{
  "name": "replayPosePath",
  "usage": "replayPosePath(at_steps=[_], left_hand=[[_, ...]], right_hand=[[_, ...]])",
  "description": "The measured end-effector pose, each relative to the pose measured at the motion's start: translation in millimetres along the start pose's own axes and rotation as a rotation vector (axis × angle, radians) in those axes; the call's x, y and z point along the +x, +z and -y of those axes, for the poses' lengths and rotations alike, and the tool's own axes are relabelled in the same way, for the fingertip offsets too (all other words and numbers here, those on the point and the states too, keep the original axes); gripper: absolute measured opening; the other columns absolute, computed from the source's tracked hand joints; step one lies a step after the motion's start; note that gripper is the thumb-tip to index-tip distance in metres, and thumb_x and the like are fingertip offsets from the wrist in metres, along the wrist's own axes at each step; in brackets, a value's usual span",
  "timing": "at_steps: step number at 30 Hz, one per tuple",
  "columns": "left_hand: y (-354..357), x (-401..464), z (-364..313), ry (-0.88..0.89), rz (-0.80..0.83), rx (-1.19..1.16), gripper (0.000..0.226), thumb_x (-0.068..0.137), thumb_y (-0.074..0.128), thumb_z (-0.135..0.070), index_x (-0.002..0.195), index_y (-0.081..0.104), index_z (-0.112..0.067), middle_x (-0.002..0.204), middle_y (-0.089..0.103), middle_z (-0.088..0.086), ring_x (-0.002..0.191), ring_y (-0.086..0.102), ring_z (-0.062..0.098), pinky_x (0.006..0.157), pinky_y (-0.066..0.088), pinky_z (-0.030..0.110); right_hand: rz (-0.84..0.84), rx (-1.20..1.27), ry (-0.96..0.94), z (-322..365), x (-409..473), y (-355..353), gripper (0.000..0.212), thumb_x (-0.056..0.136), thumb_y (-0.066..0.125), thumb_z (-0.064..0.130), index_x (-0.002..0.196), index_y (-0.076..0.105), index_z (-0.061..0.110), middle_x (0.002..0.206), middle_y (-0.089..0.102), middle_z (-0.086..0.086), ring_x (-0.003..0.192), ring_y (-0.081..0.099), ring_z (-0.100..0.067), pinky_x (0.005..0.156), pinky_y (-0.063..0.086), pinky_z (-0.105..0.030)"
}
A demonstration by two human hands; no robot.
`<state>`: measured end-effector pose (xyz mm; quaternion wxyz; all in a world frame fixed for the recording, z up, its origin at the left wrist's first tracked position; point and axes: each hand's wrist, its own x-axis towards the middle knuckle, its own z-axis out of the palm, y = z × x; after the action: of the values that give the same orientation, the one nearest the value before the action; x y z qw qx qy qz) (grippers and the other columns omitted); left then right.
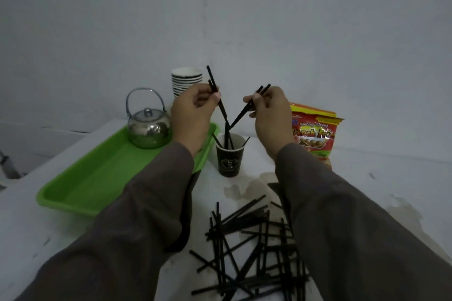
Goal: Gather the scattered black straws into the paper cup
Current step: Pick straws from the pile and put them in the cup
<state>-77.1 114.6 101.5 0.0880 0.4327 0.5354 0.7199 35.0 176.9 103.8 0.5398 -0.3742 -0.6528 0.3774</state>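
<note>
Black straws in both hands! The left hand (193, 107) pinches two, the right hand (267, 111) two more, tips angled over the paper cup (229, 157); the scattered pile (249, 249) lies nearer on the white surface (73, 234).
</note>
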Motion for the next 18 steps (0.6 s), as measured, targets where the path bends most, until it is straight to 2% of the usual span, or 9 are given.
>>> replayPosePath(at_steps=[2, 5, 7, 10, 12, 13, 16, 18], left_hand=[[6, 8, 11, -0.007, 0.036, 0.056, 0.011, 0.081, 0.064, -0.008, 0.092, 0.065, -0.011, 0.08, 0.065, -0.001, 0.081, 0.063, 0.016, 0.074, 0.053, 0.023], [13, 10, 36, -0.047, 0.099, 0.181, 0.01, 0.08, 0.066, -0.01, 0.09, 0.066, -0.011, 0.083, 0.068, 0.006, 0.083, 0.065, 0.02, 0.076, 0.052, 0.029], [18, 4, 53, -0.087, 0.136, 0.266, 0.012, 0.079, 0.066, -0.012, 0.091, 0.067, -0.011, 0.086, 0.069, 0.007, 0.084, 0.065, 0.021, 0.077, 0.052, 0.033], [21, -7, 70, -0.136, 0.177, 0.361, 0.014, 0.08, 0.065, -0.011, 0.093, 0.068, -0.009, 0.089, 0.069, 0.006, 0.088, 0.064, 0.02, 0.078, 0.049, 0.029], [21, -9, 79, -0.144, 0.2, 0.416, 0.017, 0.079, 0.066, -0.011, 0.096, 0.07, -0.008, 0.098, 0.07, 0.008, 0.092, 0.061, 0.018, 0.083, 0.047, 0.029], [20, -9, 83, -0.124, 0.202, 0.447, 0.019, 0.078, 0.067, -0.012, 0.097, 0.07, -0.009, 0.101, 0.07, 0.008, 0.095, 0.06, 0.019, 0.088, 0.047, 0.032], [17, -3, 87, -0.101, 0.209, 0.574, 0.035, 0.077, 0.07, -0.021, 0.111, 0.065, -0.015, 0.122, 0.061, 0.008, 0.118, 0.047, 0.029, 0.106, 0.035, 0.043], [14, 1, 79, -0.115, 0.19, 0.61, 0.048, 0.079, 0.069, -0.022, 0.124, 0.055, -0.015, 0.136, 0.048, 0.008, 0.129, 0.033, 0.03, 0.111, 0.025, 0.039]], right_hand=[[-0.005, -0.092, -0.041, -7, 3, 6, 0.007, 0.093, 0.048, 0.014, 0.093, 0.051, 0.007, 0.09, 0.066, -0.008, 0.082, 0.062, -0.021, 0.077, 0.053, -0.04], [0.03, -0.247, -0.07, -21, 2, 13, 0.01, 0.091, 0.052, 0.016, 0.094, 0.055, 0.006, 0.09, 0.066, -0.011, 0.078, 0.058, -0.021, 0.067, 0.044, -0.028], [0.079, -0.381, -0.069, -33, 0, 17, 0.008, 0.09, 0.054, 0.019, 0.091, 0.056, 0.011, 0.09, 0.066, -0.009, 0.082, 0.058, -0.024, 0.073, 0.044, -0.033], [0.185, -0.573, -0.033, -46, -3, 20, 0.008, 0.088, 0.055, 0.023, 0.082, 0.05, 0.023, 0.094, 0.067, -0.006, 0.091, 0.058, -0.026, 0.088, 0.043, -0.047], [0.228, -0.612, -0.007, -51, -4, 19, 0.006, 0.088, 0.055, 0.023, 0.083, 0.051, 0.024, 0.097, 0.066, -0.005, 0.094, 0.058, -0.025, 0.091, 0.041, -0.048], [0.237, -0.605, 0.002, -54, -5, 18, 0.001, 0.088, 0.055, 0.023, 0.088, 0.054, 0.023, 0.099, 0.067, -0.004, 0.096, 0.058, -0.025, 0.092, 0.04, -0.048], [0.227, -0.496, 0.002, -56, -7, 15, 0.024, 0.089, 0.055, 0.021, 0.113, 0.054, 0.018, 0.111, 0.067, -0.002, 0.105, 0.057, -0.022, 0.097, 0.037, -0.048], [0.18, -0.418, -0.04, -52, -7, 10, 0.038, 0.088, 0.057, 0.02, 0.125, 0.046, 0.018, 0.122, 0.062, -0.002, 0.112, 0.055, -0.021, 0.1, 0.035, -0.049]])
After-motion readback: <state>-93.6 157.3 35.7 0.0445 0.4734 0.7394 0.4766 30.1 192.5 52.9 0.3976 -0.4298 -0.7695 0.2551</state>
